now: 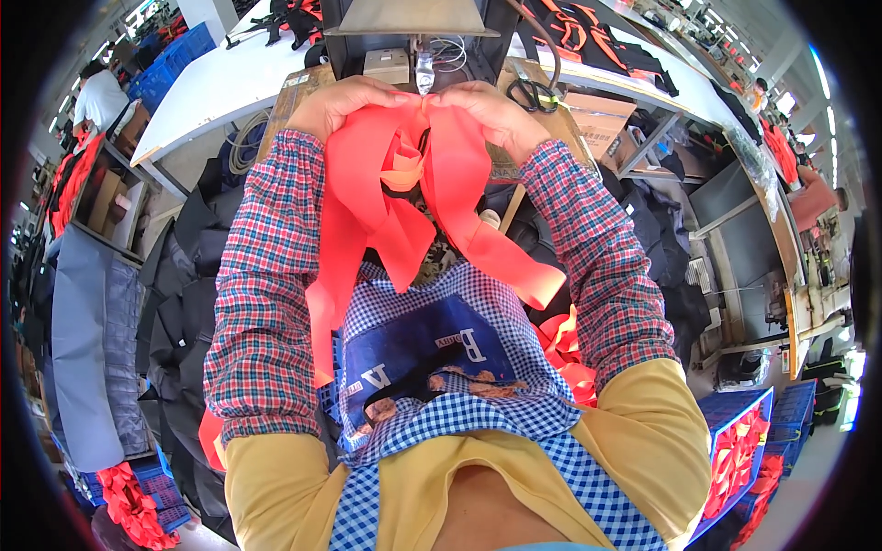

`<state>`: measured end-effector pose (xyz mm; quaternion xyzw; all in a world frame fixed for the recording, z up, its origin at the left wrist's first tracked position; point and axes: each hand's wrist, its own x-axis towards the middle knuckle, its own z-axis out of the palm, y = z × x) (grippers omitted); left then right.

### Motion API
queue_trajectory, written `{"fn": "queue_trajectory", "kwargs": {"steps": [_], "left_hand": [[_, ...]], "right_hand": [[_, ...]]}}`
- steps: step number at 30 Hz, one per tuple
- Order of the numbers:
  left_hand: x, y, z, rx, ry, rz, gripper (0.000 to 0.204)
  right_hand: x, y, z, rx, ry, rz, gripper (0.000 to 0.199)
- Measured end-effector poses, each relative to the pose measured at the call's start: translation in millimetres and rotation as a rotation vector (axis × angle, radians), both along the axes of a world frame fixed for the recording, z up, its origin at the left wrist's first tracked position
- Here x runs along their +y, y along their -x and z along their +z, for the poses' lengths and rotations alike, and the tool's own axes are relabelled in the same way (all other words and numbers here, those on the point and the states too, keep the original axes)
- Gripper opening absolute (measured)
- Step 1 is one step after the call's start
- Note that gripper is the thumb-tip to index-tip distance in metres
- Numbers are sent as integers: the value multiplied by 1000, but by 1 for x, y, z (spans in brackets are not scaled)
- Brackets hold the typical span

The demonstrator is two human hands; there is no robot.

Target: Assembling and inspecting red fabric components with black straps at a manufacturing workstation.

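Both hands are raised at the far side, close together, with the fingers pinched on wide red-orange webbing straps (pixel 358 179). My left hand (pixel 340 103) grips the webbing on the left of a silver metal machine head (pixel 424 75). On its right, my right hand (pixel 491 112) holds the other part of the webbing. The straps' upper edges meet just below the machine head. Their loose ends hang down in loops over my checked apron (pixel 487 289). A lighter orange piece (pixel 401 174) shows between the loops. My fingertips are partly hidden by the webbing.
Black-handled scissors (pixel 533 95) lie right of the machine on the worn wooden board (pixel 577 124). White tables (pixel 216 87) extend to both sides, with black-and-orange straps (pixel 588 41) at the back right. Blue crates (pixel 767 404) of red webbing stand low right. Dark fabric (pixel 179 340) piles up left.
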<state>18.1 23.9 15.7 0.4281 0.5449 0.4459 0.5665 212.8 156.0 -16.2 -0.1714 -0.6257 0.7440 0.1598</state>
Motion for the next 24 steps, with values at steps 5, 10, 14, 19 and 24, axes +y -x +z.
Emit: {"fn": "queue_trajectory", "kwargs": {"steps": [5, 10, 14, 19, 24], "left_hand": [[3, 5, -4, 23, -42, 32, 31], [6, 5, -4, 92, -59, 45, 30], [10, 1, -3, 91, -59, 75, 31], [14, 8, -8, 81, -82, 86, 31], [-4, 43, -20, -81, -205, 244, 33]], "right_hand": [[0, 4, 0, 57, 5, -4, 21], [1, 5, -1, 42, 3, -18, 23], [8, 9, -6, 59, 19, -29, 22], [12, 19, -12, 86, 19, -37, 20], [45, 6, -7, 133, 218, -246, 17]]}}
